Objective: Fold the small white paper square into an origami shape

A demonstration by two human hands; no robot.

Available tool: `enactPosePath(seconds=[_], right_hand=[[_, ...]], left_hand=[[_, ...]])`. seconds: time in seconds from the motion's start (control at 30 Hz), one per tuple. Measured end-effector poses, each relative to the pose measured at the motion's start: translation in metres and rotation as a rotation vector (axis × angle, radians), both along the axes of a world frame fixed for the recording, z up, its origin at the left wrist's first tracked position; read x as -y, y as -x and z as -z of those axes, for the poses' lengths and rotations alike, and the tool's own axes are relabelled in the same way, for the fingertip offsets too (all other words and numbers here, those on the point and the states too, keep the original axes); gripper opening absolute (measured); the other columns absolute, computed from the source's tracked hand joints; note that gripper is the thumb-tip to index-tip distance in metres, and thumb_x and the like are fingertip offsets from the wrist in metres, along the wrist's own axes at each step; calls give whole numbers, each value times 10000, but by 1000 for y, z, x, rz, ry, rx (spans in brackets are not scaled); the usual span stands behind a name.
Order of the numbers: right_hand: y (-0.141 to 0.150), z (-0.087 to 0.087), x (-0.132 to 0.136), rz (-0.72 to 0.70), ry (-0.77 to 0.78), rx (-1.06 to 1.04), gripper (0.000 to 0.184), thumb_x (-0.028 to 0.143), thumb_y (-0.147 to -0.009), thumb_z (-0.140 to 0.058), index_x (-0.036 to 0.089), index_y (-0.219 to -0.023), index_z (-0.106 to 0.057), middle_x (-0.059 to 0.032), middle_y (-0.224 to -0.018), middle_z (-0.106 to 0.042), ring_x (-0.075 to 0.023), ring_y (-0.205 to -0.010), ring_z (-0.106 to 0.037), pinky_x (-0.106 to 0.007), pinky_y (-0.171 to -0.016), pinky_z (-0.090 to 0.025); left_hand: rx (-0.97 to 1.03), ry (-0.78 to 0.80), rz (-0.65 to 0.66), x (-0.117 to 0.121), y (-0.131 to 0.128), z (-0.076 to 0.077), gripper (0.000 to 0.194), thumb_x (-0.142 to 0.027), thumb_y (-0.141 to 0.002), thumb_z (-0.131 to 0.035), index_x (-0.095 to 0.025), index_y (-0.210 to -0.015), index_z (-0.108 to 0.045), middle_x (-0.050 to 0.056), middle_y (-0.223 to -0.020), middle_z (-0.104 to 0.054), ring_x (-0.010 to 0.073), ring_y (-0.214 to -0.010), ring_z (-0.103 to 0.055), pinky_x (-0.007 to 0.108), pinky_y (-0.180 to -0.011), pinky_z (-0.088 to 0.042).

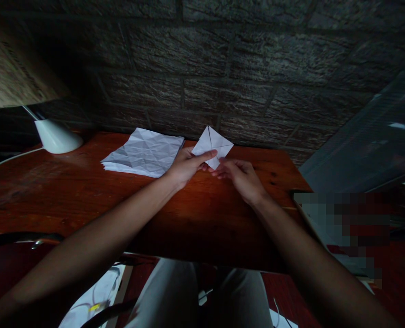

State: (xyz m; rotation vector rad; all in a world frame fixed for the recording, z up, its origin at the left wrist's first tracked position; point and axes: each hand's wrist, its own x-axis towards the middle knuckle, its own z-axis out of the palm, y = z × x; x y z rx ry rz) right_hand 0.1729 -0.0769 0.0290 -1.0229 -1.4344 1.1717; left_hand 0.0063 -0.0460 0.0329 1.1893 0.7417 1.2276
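A small square of folded white paper [220, 142] is held up over the table, one corner pointing at the wall and crease or flap lines meeting near its middle. My left hand [189, 165] grips it from the left, thumb lying across the front and the other fingers behind. At its lower right edge, my right hand [240, 175] has its fingers curled with the tips against the bottom corner; they look pinched on the paper. Just left of my left hand lies a stack of creased white sheets [144, 152].
The wooden table [69, 191] stands against a stone-block wall [202, 59]. A lamp with a white base [57, 136] and a large shade [14, 68] is at the left. A grey panel [366, 127] rises beyond the table's right edge. My legs [171, 291] are under the front edge.
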Motion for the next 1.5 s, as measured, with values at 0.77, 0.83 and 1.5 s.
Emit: enactPosePath(seconds=[0.77,0.83,1.5], right_hand=[[-6,-1,-2,46,-130,91,350,543,-875,-751,219,-744,-761,-41,-800,-783,-171,-722,-677,-357,-787,-549],[-7,-2,-2,29,-94,88,383,586,-863,-758,220,-752,-771,-46,-808,-784,-175,-735,-684,-357,-786,-554],[-9,-4,-1,108,-164,132,307,493,-887,-712,228,-733,-736,-29,-777,-763,-164,-711,-646,-361,-772,-526]], left_hand=[[11,-32,1,1,-2,5,331,-362,-655,-962,-129,-821,-797,64,-820,-786,153,-717,-683,319,-732,-561],[25,-31,-3,1,-2,5,322,-349,-649,-963,-126,-811,-795,59,-811,-781,151,-722,-679,320,-742,-556],[15,-77,71,-2,-1,4,301,-355,-684,-936,-135,-843,-806,74,-850,-809,174,-762,-725,352,-831,-582]])
